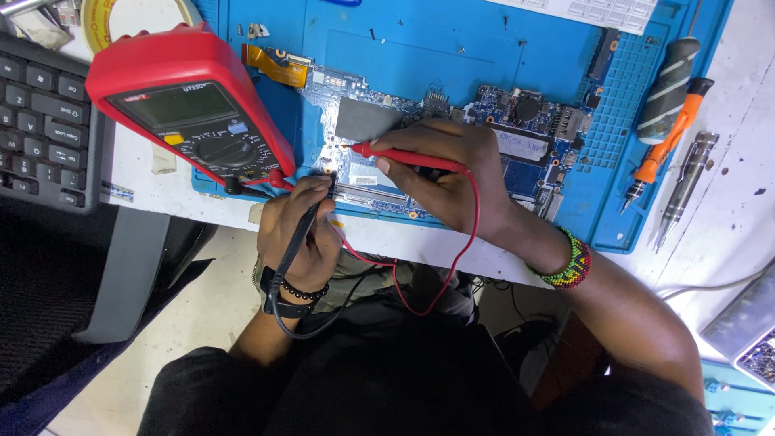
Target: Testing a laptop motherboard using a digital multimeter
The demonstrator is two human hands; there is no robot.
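Note:
A blue circuit board lies on a blue work mat. My right hand grips a red test probe, its tip touching the board near a grey shield plate. My left hand grips a black test probe with its tip on the board's near left edge. Red and black leads run from both probes toward a red multimeter standing at the left of the mat.
A black keyboard sits at far left, with a tape roll behind it. Screwdrivers and a metal tool lie to the right of the mat. An orange flex cable sticks out at the board's left.

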